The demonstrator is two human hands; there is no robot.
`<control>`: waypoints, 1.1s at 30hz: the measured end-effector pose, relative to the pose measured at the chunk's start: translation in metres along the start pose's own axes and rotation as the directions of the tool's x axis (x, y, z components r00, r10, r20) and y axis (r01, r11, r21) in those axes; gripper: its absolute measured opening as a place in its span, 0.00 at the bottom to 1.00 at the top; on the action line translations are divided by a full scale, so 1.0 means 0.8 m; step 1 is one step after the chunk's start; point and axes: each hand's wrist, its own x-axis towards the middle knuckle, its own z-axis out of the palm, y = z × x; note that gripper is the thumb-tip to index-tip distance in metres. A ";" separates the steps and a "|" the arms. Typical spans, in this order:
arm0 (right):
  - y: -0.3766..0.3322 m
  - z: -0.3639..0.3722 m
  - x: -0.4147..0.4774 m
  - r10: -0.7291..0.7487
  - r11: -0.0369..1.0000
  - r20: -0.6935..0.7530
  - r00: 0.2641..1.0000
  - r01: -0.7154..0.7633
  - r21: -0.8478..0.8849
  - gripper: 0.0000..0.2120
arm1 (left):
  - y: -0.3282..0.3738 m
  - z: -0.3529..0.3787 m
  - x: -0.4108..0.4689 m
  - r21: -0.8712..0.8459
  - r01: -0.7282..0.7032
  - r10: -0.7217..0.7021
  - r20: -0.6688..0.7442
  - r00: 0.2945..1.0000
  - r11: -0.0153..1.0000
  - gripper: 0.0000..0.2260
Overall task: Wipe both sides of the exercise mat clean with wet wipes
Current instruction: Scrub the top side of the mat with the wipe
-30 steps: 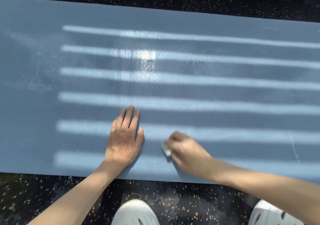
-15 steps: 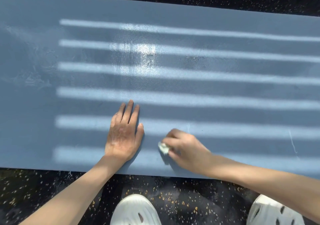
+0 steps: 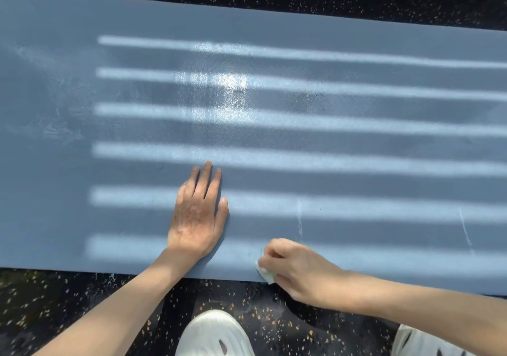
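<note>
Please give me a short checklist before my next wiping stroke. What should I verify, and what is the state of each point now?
1. Right hand holds the wipe: ok, the fingers pinch it.
2. Left hand steadies the mat: ok, it lies flat on it.
3. Wipe lies on the mat: ok, but at the near edge, partly over it.
4. Area ahead is clean: not ok, a pale streak runs beyond the right hand, and a second streak lies further right.
5. Wipe is wet enough: cannot tell.
6. Underside is wiped: cannot tell.
</note>
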 end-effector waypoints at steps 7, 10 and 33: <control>0.005 0.002 0.014 0.018 0.997 -0.105 0.994 -0.026 -0.071 0.06 | 0.002 0.000 -0.001 0.003 -0.024 0.024 0.002 1.000 1.000 0.26; -0.010 0.015 -0.017 -0.117 0.993 0.130 0.985 0.119 -0.009 0.07 | 0.014 0.000 -0.015 -0.018 -0.139 0.139 -0.015 0.990 0.990 0.25; 0.029 -0.051 0.039 0.133 0.983 -0.238 0.962 -0.158 -0.090 0.06 | 0.006 0.003 0.003 0.032 -0.124 0.124 -0.004 0.992 0.992 0.23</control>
